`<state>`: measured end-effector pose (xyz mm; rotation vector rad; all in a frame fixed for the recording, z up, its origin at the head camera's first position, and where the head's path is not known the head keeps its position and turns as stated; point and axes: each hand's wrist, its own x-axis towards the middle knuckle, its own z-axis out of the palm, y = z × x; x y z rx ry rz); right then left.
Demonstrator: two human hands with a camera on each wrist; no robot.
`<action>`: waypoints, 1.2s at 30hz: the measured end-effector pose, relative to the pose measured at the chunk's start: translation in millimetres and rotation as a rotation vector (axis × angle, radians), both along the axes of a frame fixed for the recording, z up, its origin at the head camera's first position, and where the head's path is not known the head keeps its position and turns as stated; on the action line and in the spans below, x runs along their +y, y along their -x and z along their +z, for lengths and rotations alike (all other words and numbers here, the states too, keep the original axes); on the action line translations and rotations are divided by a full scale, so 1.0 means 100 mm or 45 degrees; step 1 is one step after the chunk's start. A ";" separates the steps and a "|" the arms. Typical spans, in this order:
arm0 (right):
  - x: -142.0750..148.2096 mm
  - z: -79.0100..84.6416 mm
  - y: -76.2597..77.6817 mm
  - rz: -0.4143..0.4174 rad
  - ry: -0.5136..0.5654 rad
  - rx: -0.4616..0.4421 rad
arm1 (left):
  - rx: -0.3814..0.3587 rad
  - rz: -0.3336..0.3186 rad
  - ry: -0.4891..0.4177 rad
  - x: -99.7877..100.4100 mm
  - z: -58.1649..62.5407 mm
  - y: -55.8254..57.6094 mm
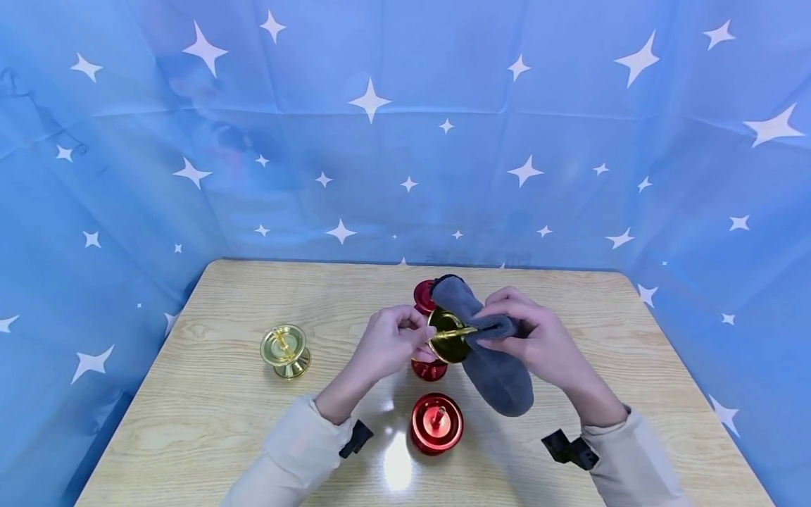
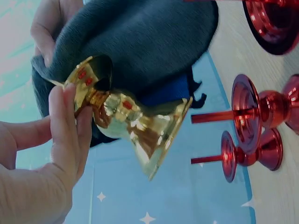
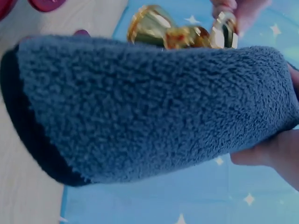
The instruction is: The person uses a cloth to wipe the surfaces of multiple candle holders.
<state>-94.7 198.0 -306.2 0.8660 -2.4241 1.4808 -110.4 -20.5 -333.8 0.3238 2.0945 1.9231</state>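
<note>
With our left hand (image 1: 394,342) pinching the gold holder (image 1: 450,348) by its rim above the table (image 1: 190,429) and our right hand (image 1: 538,345) gripping the folded grey cloth (image 1: 500,384) at its spike (image 1: 455,333), we'd probably wipe lightly lengthwise so nothing bends. We've got a pale wood-grain top here, starry blue curtain (image 1: 380,176) hung behind.

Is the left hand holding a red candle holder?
No, the candle holder that the left hand grips is gold, not red.
</note>
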 end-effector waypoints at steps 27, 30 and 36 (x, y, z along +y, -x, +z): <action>-0.18 -0.30 0.06 0.065 -0.293 0.195 | 0.096 -0.155 0.150 -0.01 0.01 0.06; -0.16 -0.33 0.07 0.109 -0.238 0.098 | 0.064 -0.140 0.153 0.00 0.01 0.06; -0.12 -0.35 0.08 0.216 -0.152 0.014 | 0.004 -0.100 0.205 0.02 0.01 0.05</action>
